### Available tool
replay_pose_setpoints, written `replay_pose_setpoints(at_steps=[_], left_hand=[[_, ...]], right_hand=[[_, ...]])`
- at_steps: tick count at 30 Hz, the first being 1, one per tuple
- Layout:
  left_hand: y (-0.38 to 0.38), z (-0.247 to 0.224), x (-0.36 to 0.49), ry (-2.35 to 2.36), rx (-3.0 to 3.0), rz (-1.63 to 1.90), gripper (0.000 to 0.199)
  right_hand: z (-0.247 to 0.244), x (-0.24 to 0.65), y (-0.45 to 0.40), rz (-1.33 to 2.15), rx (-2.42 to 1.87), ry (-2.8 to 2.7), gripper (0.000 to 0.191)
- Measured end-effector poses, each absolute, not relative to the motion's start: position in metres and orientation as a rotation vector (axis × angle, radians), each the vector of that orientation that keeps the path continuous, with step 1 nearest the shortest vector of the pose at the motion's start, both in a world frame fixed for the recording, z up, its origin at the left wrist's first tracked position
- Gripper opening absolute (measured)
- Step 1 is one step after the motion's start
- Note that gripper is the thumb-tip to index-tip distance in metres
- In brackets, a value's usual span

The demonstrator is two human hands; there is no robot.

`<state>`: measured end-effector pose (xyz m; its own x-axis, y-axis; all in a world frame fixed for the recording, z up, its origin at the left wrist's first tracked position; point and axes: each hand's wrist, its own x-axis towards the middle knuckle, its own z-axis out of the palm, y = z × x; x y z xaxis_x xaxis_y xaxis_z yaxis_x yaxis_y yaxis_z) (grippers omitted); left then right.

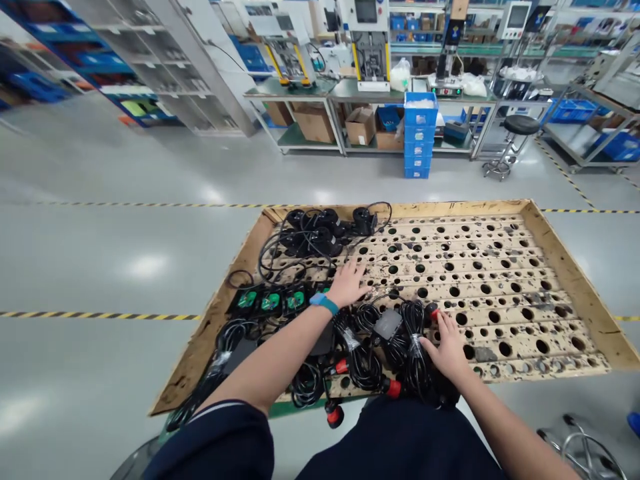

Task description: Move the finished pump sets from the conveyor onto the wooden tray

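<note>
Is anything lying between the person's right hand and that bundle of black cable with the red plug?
Nothing visible does. The right hand already rests on the cable bundle at the board's near edge. The left hand lies flat on the perforated board, beyond the other coiled cables.

A factory floor: press machines [371, 47] on workbenches [350, 90], stacked blue bins [419, 137], hazard-taped floor [100, 315].

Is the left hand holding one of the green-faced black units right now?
No, the left hand lies flat on the perforated wooden board, beside the green-faced black units.
</note>
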<state>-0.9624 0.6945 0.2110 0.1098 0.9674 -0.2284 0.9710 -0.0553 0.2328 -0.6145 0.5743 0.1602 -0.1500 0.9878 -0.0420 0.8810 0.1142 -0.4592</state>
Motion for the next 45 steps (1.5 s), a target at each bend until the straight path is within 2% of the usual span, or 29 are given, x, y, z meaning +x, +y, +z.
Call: replay_pose_setpoints(at_steps=[2, 4, 7, 11, 15, 18, 21, 28, 30, 32, 35, 39, 42, 45], left_hand=[[0.699, 0.204, -0.973, 1.917, 2.027, -0.275, 0.081], [0.696, 0.197, -0.981, 1.861, 2.085, -0.387, 0.079], [0.692, 0.193, -0.99, 1.803, 2.152, -0.439, 0.075], [0.712, 0.199, -0.993, 1.803, 1.99, -0.428, 0.081], [0.734, 0.202, -0.987, 1.881, 1.974, -0.273, 0.079], [0.736, 0.197, -0.984, 1.865, 1.93, -0.354, 0.077], [0.729, 0.191, -0.987, 1.857, 1.918, -0.4, 0.072], [0.713, 0.195, -0.989, 1.854, 2.109, -0.348, 0.042], [0.71, 0.197, -0.988, 1.868, 2.109, -0.312, 0.042], [0.708, 0.198, -0.988, 1.891, 2.098, -0.271, 0.049], [0.705, 0.199, -0.992, 1.908, 2.087, -0.188, 0.063], [0.704, 0.202, -0.998, 1.904, 2.094, -0.089, 0.057], [0.71, 0.203, -1.004, 1.888, 2.09, -0.071, 0.055], [0.717, 0.208, -1.011, 1.873, 2.097, -0.083, 0.051]], right_hand=[[0.17, -0.608, 0.556, 0.474, -2.028, -2.068, 0.08], [0.177, -0.599, 0.536, 0.426, -2.222, -1.958, 0.081], [0.179, -0.588, 0.515, 0.532, -2.303, -1.866, 0.081], [0.18, -0.588, 0.516, 0.748, -2.206, -1.81, 0.067], [0.199, -0.592, 0.541, 0.771, -1.903, -2.061, 0.08], [0.215, -0.592, 0.564, 0.958, -1.706, -2.336, 0.088], [0.223, -0.59, 0.578, 1.138, -1.678, -2.418, 0.085], [0.22, -0.58, 0.585, 1.161, -1.813, -2.438, 0.073], [0.215, -0.583, 0.597, 1.08, -1.88, -2.363, 0.062], [0.207, -0.594, 0.614, 0.899, -1.911, -2.249, 0.06], [0.195, -0.62, 0.638, 0.692, -1.991, -2.113, 0.08], [0.186, -0.652, 0.65, 0.689, -2.066, -2.121, 0.089], [0.183, -0.662, 0.65, 0.679, -2.021, -2.149, 0.08], [0.184, -0.664, 0.647, 0.603, -1.984, -2.176, 0.06]])
